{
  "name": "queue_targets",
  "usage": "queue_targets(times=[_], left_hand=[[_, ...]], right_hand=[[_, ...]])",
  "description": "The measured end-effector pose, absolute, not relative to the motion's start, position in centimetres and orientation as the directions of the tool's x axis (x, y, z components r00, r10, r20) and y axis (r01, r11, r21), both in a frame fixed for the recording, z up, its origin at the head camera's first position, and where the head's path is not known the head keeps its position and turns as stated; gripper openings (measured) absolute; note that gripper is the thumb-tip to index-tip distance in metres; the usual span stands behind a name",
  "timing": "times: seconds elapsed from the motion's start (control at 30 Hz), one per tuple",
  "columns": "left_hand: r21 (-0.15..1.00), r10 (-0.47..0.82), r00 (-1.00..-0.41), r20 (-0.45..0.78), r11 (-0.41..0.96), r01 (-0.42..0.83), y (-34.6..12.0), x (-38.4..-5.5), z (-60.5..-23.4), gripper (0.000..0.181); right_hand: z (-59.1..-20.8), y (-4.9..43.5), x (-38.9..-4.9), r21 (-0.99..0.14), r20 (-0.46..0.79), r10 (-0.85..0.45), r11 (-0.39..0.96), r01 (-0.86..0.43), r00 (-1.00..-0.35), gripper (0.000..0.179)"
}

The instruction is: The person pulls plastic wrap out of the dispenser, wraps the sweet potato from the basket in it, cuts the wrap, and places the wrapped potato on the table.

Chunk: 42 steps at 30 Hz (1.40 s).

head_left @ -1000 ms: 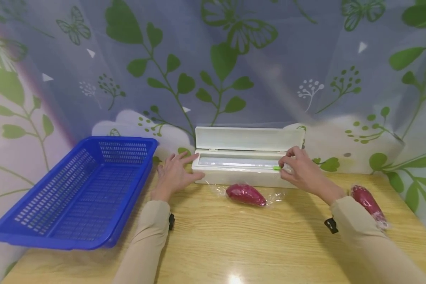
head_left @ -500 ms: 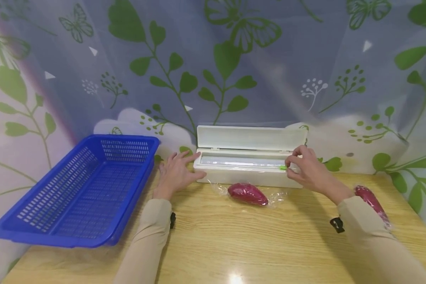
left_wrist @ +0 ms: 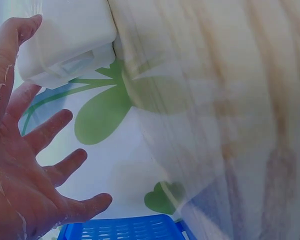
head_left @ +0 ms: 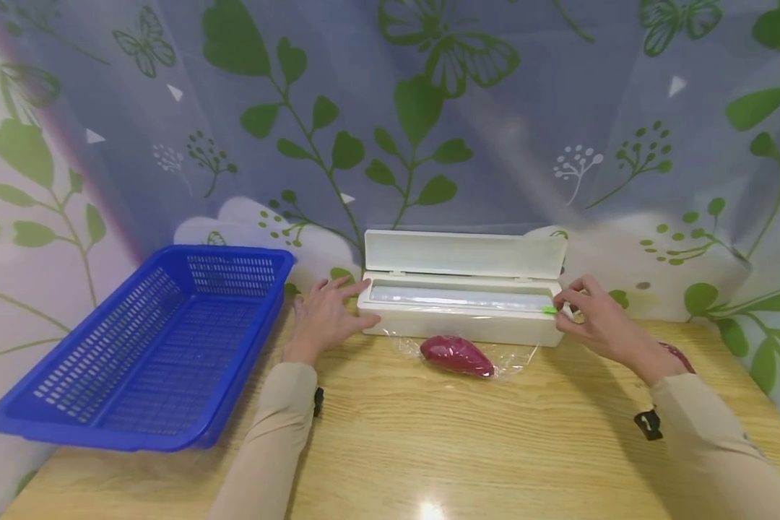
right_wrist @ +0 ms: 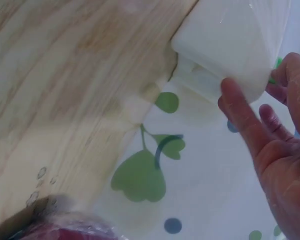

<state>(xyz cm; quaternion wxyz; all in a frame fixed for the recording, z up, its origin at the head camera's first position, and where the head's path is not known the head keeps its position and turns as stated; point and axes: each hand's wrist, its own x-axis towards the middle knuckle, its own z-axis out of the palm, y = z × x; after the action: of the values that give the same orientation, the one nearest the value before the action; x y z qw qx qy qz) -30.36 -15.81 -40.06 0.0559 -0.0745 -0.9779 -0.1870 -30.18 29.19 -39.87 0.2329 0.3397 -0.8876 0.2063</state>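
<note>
A long white cling film dispenser (head_left: pixel 461 326) stands against the backdrop with its lid (head_left: pixel 464 254) raised. The film roll (head_left: pixel 461 296) shows inside. My left hand (head_left: pixel 325 318) steadies the left end, thumb at the front and index finger at the top corner, fingers spread. At the right end, my right hand (head_left: pixel 594 321) pinches the small green slide cutter (head_left: pixel 549 310) between thumb and fingers. Clear film (head_left: pixel 520 357) lies over the front of the box and onto the table. Just before the box is a tapered purple-red sweet potato (head_left: pixel 456 355) in film.
To the left sits a blue plastic basket (head_left: pixel 169 361) with slotted walls. Another film-wrapped purple-red piece (head_left: pixel 679 357) lies at the right, mostly behind my right forearm. A patterned cloth (head_left: pixel 494 144) hangs behind the wooden table (head_left: pixel 468 448).
My right hand has slid the green cutter rightward along the box to its right end. Film now spreads wider in front of the box. My left hand stays at the left end.
</note>
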Motion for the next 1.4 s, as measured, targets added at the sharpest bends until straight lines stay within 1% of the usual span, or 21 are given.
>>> queue_targets(times=[0.23, 0.47, 0.77, 0.97, 1.17, 1.27, 1.4], left_hand=[[0.357, 0.123, -0.984, 0.128, 0.92, 0.161, -16.1, -30.3, -40.0, 0.072], [0.366, 0.126, -0.984, 0.124, 0.916, 0.163, -15.9, -30.3, -39.9, 0.072], [0.372, 0.121, -0.984, 0.13, 0.914, 0.161, -16.1, -30.5, -40.1, 0.072], [0.387, 0.125, -0.984, 0.124, 0.907, 0.164, -16.1, -30.5, -40.4, 0.071], [0.389, 0.121, -0.984, 0.134, 0.906, 0.165, -16.2, -30.5, -40.5, 0.071], [0.382, 0.122, -0.983, 0.134, 0.909, 0.165, -16.2, -30.6, -40.5, 0.071], [0.38, 0.125, -0.985, 0.12, 0.911, 0.162, -16.0, -30.7, -40.3, 0.071]], right_hand=[[-40.1, 29.4, -30.2, -0.208, 0.537, -0.514, 0.688, -0.695, -0.669, 0.02], [-40.4, 29.5, -29.9, -0.268, 0.544, -0.48, 0.678, -0.685, -0.688, 0.019], [-40.5, 29.5, -30.1, -0.192, 0.601, -0.507, 0.659, -0.727, -0.618, 0.021], [-40.5, 29.7, -30.0, -0.185, 0.579, -0.517, 0.67, -0.719, -0.631, 0.023], [-40.4, 30.3, -30.2, -0.168, 0.587, -0.529, 0.661, -0.731, -0.613, 0.025], [-40.3, 30.7, -30.1, -0.172, 0.568, -0.513, 0.69, -0.703, -0.643, 0.024], [-39.8, 31.2, -29.8, -0.18, 0.499, -0.489, 0.749, -0.638, -0.716, 0.02]])
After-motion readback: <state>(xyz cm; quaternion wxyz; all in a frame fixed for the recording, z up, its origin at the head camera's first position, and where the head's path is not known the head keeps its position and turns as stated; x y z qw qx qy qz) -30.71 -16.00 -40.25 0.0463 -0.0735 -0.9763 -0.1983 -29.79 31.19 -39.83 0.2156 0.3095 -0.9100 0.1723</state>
